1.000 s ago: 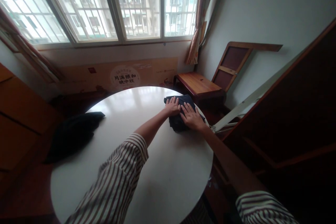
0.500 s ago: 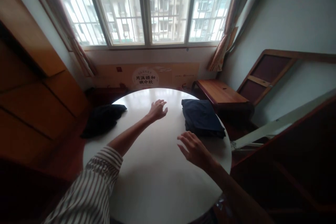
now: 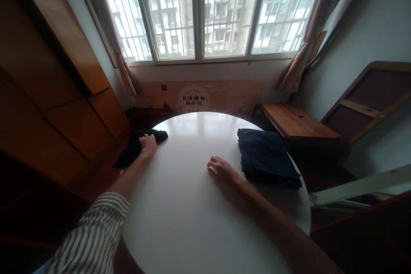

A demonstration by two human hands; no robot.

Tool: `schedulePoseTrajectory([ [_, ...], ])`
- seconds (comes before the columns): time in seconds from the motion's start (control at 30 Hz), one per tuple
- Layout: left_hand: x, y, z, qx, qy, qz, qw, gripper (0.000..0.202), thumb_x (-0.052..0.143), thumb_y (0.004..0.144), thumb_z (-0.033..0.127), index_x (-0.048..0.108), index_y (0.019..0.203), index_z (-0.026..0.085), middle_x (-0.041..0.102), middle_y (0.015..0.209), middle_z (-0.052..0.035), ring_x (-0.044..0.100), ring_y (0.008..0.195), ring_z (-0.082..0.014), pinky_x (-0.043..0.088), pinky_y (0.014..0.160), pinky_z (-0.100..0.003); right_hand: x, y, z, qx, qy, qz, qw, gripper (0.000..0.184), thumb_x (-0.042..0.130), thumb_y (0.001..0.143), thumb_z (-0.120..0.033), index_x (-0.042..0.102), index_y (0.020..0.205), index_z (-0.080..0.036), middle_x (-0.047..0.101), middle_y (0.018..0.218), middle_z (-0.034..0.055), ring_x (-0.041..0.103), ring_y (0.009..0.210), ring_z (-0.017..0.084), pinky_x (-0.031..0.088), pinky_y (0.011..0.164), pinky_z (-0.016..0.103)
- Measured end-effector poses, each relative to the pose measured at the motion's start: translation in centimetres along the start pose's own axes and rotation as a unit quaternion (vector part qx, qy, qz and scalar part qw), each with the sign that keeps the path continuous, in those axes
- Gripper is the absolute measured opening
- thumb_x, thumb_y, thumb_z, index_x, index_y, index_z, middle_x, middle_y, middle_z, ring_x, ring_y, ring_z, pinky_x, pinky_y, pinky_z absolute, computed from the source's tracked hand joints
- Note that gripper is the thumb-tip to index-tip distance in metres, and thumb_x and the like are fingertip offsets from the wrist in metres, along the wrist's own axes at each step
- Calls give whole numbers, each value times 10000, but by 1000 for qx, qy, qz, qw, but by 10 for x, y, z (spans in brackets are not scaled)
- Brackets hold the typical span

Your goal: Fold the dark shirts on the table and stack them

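At the left edge of the round white table [image 3: 180, 205] lies a crumpled black garment [image 3: 128, 150], part of it hanging over the side. My left hand [image 3: 148, 143] reaches onto it with fingers curled into the cloth; the fingertips are partly hidden. Near the middle of the tabletop, my right hand [image 3: 221, 170] is closed with its fingers bent in, and no object shows in it. To its right sits a folded dark navy garment stack [image 3: 268, 156], apart from the hand.
A low wooden table [image 3: 298, 122] stands beyond the right rim, with a wood-framed panel [image 3: 359, 100] leaning on the wall. Wooden cabinets [image 3: 77, 124] line the left. Behind are a printed banner [image 3: 224, 94] and barred windows [image 3: 224, 17] with curtains.
My left hand has moved left from over the table's middle onto the black garment. My right hand has shifted away from the navy stack and its fingers have curled in. The view has turned left.
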State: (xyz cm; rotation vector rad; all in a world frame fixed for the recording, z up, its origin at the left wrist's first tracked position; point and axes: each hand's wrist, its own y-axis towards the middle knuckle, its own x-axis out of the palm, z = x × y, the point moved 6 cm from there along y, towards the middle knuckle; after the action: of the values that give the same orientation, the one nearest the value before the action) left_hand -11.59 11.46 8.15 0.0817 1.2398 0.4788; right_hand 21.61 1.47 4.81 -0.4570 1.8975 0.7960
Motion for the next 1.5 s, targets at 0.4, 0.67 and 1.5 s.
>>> schedulePoseTrajectory([
  [0.4,38,-99,127,-10,-584,-317,747,395,639,857,532,677,861,139,689,719,-50,650,641,-189,514,559,-257,-5,-18,25,71,264,184,944,1188,848,671,-424,84,1569,-278,349,1522,182,380,1391,352,381,1099,553],
  [0.67,43,-76,88,-127,-673,-270,677,424,612,907,541,684,1024,140,718,842,-62,682,756,-167,565,638,-235,-25,-22,39,192,429,222,854,267,620,868,-367,632,1070,-192,655,876,45,663,704,163,554,641,300],
  [1.5,12,-48,69,71,-520,-76,848,325,719,816,471,750,936,172,726,934,-68,657,898,-226,506,827,-315,-24,-37,44,255,474,297,789,352,564,880,-580,554,854,-229,582,680,7,571,581,173,505,562,311],
])
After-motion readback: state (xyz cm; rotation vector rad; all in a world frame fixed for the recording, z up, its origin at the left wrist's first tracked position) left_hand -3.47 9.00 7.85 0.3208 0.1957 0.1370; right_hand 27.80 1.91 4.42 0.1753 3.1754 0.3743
